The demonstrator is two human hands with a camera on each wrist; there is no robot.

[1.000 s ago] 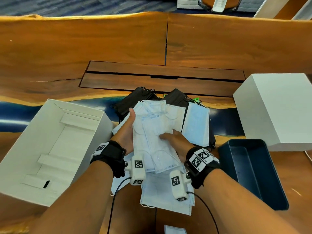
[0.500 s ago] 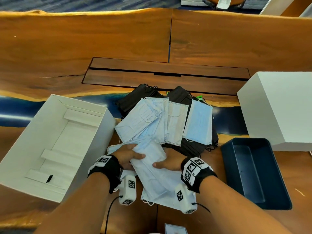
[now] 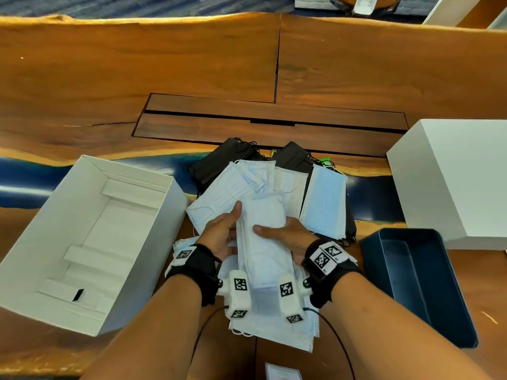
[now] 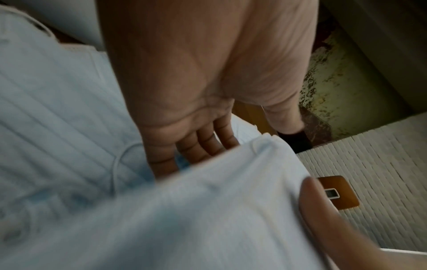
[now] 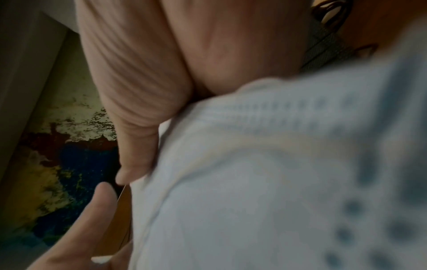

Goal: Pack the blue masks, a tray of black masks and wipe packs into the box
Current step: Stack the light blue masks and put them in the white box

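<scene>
A stack of pale blue masks is held upright-lengthwise between both hands above the table's near middle. My left hand grips its left side, thumb on top and fingers underneath. My right hand grips the right side, thumb laid across the top. The wrist views show the same stack close up and blurred. More blue masks lie fanned on the table beyond, over piles of black masks. The open white box stands at the left. A dark blue tray sits at the right, nothing in it.
A white closed box or lid stands at the far right behind the tray. More blue masks lie under my wrists near the front edge. A white card lies at the bottom edge. Cables trail from both wrists.
Both hands have gathered the loose masks near the front into a narrow stack and raised it away from me, now gripped from both sides.
</scene>
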